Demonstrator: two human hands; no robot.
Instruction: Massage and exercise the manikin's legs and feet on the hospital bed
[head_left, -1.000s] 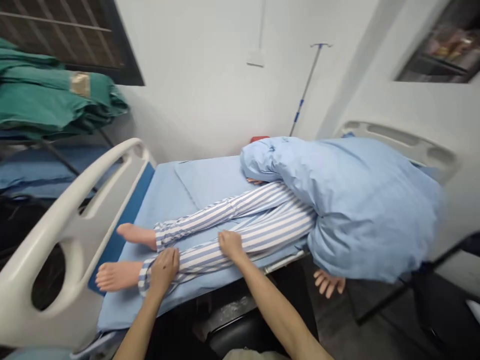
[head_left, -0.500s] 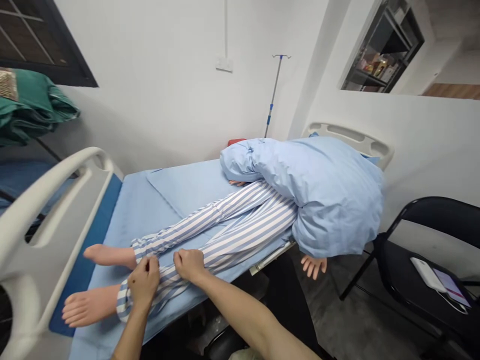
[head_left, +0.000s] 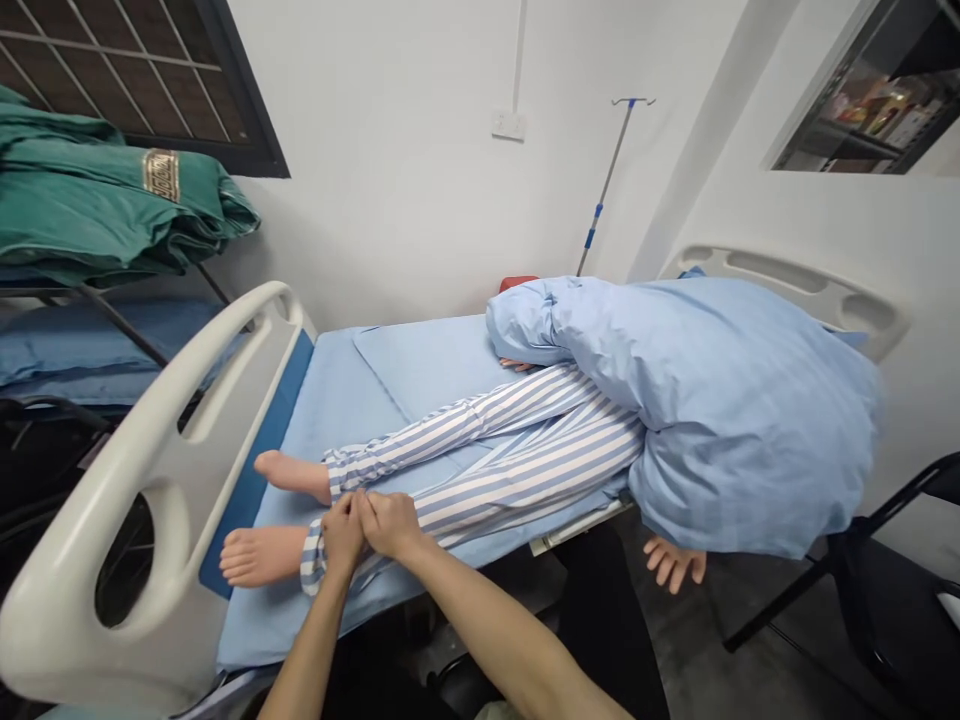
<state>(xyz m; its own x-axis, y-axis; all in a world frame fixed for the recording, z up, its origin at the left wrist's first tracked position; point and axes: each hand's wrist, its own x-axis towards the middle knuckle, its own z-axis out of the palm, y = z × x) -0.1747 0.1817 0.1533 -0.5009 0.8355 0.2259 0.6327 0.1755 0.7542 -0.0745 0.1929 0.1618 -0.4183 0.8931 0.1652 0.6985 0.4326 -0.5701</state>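
A manikin's legs in blue-and-white striped pyjama trousers (head_left: 517, 475) lie on the bed. My left hand (head_left: 343, 535) is closed on the near trouser leg just above the cuff, knuckles up. Right beside it, touching it, my right hand (head_left: 390, 522) is closed on the same leg, a little nearer the knee. The near bare foot (head_left: 259, 557) sticks out past the cuff, and the far foot (head_left: 292, 474) lies behind it. A bunched light-blue quilt (head_left: 720, 400) covers the upper body. One manikin hand (head_left: 675, 563) hangs out below it over the bed's side.
The cream footboard (head_left: 150, 430) stands at the left, the headboard (head_left: 787, 285) at the far right. An IV pole (head_left: 607, 185) rises behind the bed. Green folded cloth (head_left: 97, 200) sits on a rack at left. A black chair (head_left: 889, 570) is at right.
My hands, apart on the near trouser leg before, have come together just above its cuff. The view has swung left, bringing more footboard and green cloth into sight.
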